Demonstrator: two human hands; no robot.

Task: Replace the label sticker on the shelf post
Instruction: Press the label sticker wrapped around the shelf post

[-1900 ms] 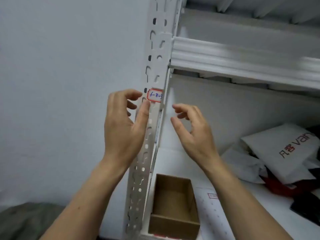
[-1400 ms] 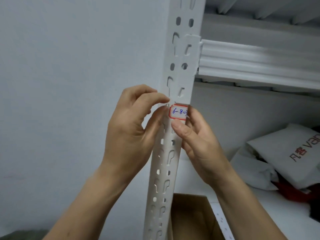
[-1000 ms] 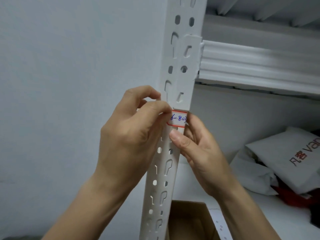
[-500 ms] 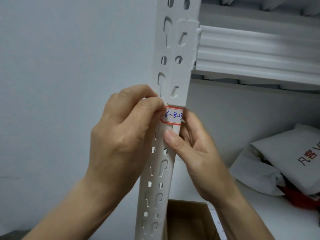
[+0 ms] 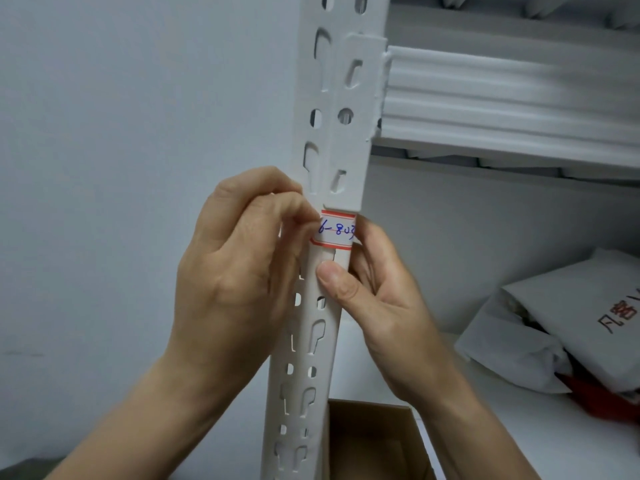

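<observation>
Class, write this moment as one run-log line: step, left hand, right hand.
step: old sticker removal | left hand: pinches label sticker at its left edge | right hand: grips shelf post below sticker

The left grip (image 5: 239,271), left of centre, and the right grip (image 5: 381,306), right of centre, are seen bare. A short, trimmed nail is shown on the right thumb (image 5: 334,278). Creased knuckles are outlined on the left grip. The left forearm (image 5: 138,424) and right forearm (image 5: 485,441) are left uncovered down to the lower frame edge.

On shelf post (image 5: 343,81), label sticker (image 5: 335,230); box (image 5: 374,441) right of post.
</observation>
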